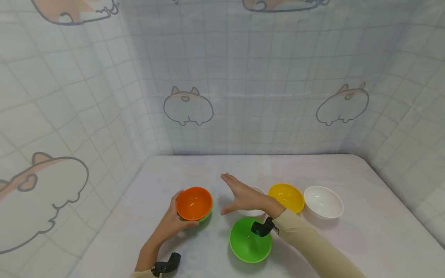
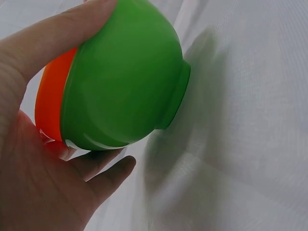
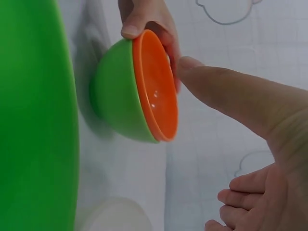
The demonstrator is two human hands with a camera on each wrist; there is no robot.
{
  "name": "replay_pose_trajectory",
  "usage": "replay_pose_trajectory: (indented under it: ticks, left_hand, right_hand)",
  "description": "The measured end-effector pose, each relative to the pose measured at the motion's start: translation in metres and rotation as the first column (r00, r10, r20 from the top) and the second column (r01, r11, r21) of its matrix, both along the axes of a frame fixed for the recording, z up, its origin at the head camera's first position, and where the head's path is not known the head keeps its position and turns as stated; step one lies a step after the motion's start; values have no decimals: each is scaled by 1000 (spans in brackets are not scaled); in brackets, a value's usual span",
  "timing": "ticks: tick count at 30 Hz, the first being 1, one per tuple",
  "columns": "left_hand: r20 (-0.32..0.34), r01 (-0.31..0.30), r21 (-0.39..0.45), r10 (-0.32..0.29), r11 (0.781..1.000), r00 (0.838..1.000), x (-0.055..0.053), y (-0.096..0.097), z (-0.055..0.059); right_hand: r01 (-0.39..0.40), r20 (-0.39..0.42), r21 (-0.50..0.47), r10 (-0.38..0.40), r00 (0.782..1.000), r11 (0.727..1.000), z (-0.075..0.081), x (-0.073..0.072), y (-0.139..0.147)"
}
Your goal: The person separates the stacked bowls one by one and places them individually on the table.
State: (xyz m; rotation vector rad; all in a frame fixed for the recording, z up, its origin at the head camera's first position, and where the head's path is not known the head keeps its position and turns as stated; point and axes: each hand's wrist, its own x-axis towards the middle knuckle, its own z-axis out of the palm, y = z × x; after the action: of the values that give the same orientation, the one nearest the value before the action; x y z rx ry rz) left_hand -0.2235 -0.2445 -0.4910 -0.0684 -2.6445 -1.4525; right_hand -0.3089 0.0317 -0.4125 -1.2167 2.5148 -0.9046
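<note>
My left hand (image 1: 174, 221) holds an orange bowl (image 1: 194, 204) nested in a green bowl (image 2: 130, 77), with thumb and fingers spread around their sides. In the left wrist view the green bowl's foot is close to the table, above a shadow; whether it touches is unclear. To the right of this pair, my right hand (image 1: 245, 199) hovers with its fingers extended and thumb spread apart, holding nothing. Below the right wrist stands another green bowl (image 1: 248, 243). A white bowl (image 1: 251, 213) is partly hidden behind the right hand.
A yellow bowl (image 1: 286, 196) and a second white bowl (image 1: 323, 201) stand toward the right of the white-covered table (image 1: 167, 170). Checked cloth (image 1: 260, 77) with animal drawings hangs along the back and sides.
</note>
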Motion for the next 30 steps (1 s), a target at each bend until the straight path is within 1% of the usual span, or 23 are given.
replay_pose_trajectory:
  ticks: [5, 8, 14, 18, 24, 28, 30]
  left_hand:
    - [18, -7, 6, 7, 1000, 1000, 0, 1, 0]
    - [23, -6, 6, 5, 1000, 1000, 0, 1, 1]
    - [-5, 12, 2, -12, 1000, 1000, 1, 0, 1]
    - [-12, 14, 5, -14, 1000, 1000, 1, -1, 0]
    - [-31, 17, 8, -16, 1000, 999, 0, -2, -2]
    - [-22, 18, 24, -18, 1000, 1000, 1, -2, 0]
    - [-23, 23, 30, -23, 999, 999, 1, -2, 0]
  right_hand:
    - [-50, -5, 19, 50, 999, 999, -2, -1, -13]
    - [-82, -17, 57, 83, 996, 995, -2, -2, -20]
    - [-133, -48, 144, 142, 989, 980, -3, -5, -35]
    - [-143, -56, 194, 156, 986, 971, -3, -5, -43]
    - [-131, -77, 251, 155, 985, 959, -5, -5, -52]
    - [-145, -67, 254, 167, 984, 956, -6, -7, -56]
    - [-175, -62, 235, 194, 979, 956, -7, -8, -57]
